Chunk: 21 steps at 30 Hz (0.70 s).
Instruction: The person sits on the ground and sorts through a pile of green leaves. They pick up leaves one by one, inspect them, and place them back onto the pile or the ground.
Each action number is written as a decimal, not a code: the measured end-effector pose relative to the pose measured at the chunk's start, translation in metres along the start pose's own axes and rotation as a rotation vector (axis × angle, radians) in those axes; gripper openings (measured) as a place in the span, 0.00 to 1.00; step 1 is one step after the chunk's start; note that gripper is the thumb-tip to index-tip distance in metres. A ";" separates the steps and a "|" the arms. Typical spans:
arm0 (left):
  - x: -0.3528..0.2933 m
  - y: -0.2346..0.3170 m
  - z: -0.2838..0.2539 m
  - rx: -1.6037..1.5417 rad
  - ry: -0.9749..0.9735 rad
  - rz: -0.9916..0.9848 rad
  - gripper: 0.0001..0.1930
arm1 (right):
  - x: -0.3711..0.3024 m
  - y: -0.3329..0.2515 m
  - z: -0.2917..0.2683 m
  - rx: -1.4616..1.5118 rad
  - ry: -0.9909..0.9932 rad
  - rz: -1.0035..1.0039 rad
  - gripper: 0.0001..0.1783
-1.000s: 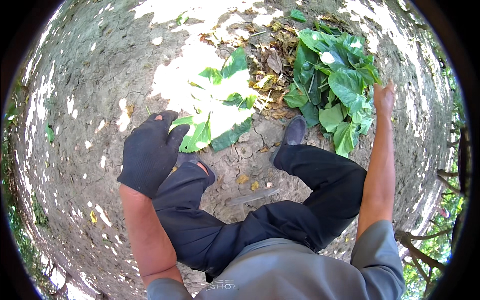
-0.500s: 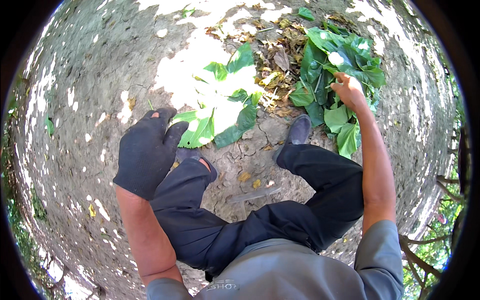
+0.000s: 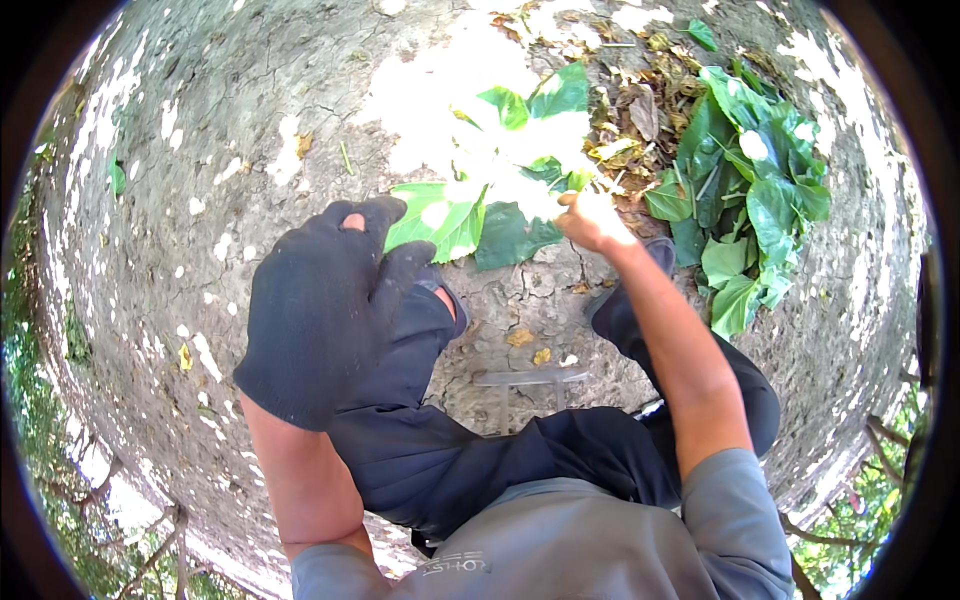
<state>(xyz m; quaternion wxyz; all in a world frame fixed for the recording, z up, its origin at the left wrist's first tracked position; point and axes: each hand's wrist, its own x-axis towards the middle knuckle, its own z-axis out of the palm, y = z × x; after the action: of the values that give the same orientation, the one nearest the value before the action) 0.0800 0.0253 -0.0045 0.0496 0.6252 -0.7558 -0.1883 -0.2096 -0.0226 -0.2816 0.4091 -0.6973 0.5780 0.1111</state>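
Observation:
My left hand point(image 3: 330, 300) wears a black knitted glove, with a bare fingertip showing through a hole. Its thumb and curled forefinger stand apart beside a bright green leaf point(image 3: 435, 222), and I see nothing held between them. That leaf belongs to a small spread of broad green leaves point(image 3: 520, 240) on the soil, partly washed out by sun. At the spread's right edge is my bare right hand point(image 3: 597, 222), fingers drawn together by a small leaf tip point(image 3: 579, 180). Glare hides what those fingers hold, if anything.
A larger heap of green leaves point(image 3: 755, 195) lies to the right. Dry brown leaves point(image 3: 643, 115) are scattered between it and the spread. My shoes and dark trousers point(image 3: 480, 455) are below, with a pale flat bar point(image 3: 530, 377) on cracked ground between my legs. Branches point(image 3: 840, 540) show at the lower right.
My right hand has moved left from the large heap to the edge of the small spread, and its fingers have closed. My left hand stays beside the same leaf. The view has shifted left.

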 end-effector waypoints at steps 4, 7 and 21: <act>0.005 -0.001 -0.002 -0.024 -0.029 0.043 0.13 | 0.025 -0.027 0.066 0.354 -0.179 0.048 0.28; 0.003 -0.007 -0.005 0.003 -0.079 -0.009 0.15 | 0.048 -0.052 0.083 0.080 -0.009 -0.079 0.27; -0.005 -0.025 -0.003 0.086 -0.137 0.129 0.11 | 0.106 -0.068 0.124 -0.126 -0.023 -0.157 0.22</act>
<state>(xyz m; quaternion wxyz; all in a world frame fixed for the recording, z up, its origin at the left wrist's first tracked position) 0.1052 0.0259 -0.0095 -0.0172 0.5623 -0.8036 -0.1943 -0.0763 -0.0118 -0.3974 0.3785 -0.7634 0.5087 0.1230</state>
